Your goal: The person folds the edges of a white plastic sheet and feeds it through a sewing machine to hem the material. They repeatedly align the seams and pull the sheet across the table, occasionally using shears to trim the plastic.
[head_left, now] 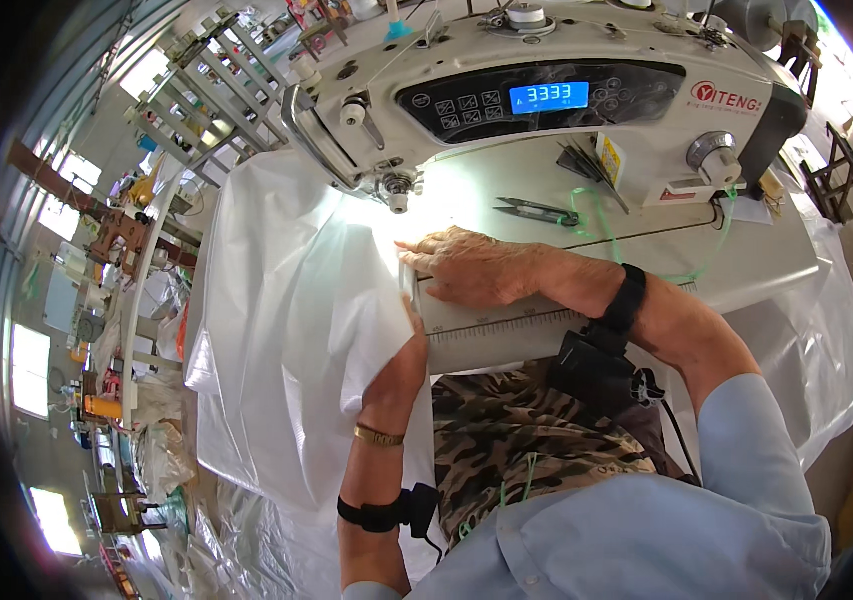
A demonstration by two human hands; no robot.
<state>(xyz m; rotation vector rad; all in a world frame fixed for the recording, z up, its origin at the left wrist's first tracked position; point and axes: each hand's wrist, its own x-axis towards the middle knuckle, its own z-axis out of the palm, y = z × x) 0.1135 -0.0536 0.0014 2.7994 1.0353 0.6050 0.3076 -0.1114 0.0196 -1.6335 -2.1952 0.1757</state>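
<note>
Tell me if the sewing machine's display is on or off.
On: the display on the sewing machine glows blue, with bright characters lit across it.

On your sewing machine [637, 142], a glowing blue display [551, 97] shows one row of large, pale digits, with smaller characters beneath. It sits in a dark control panel [492, 76] whose keys [467, 109] carry pale symbols too small to make out. To its right, on the machine's pale casing, stands a red brand logo [725, 95]: a round emblem, then capital letters, over a finer red line. Lower down, near the dial [713, 156], a red-and-white label [682, 192] bears tiny print, blurred. Along your worktable's front edge runs a ruler scale [484, 326] with dark graduations and small numerals.
</note>
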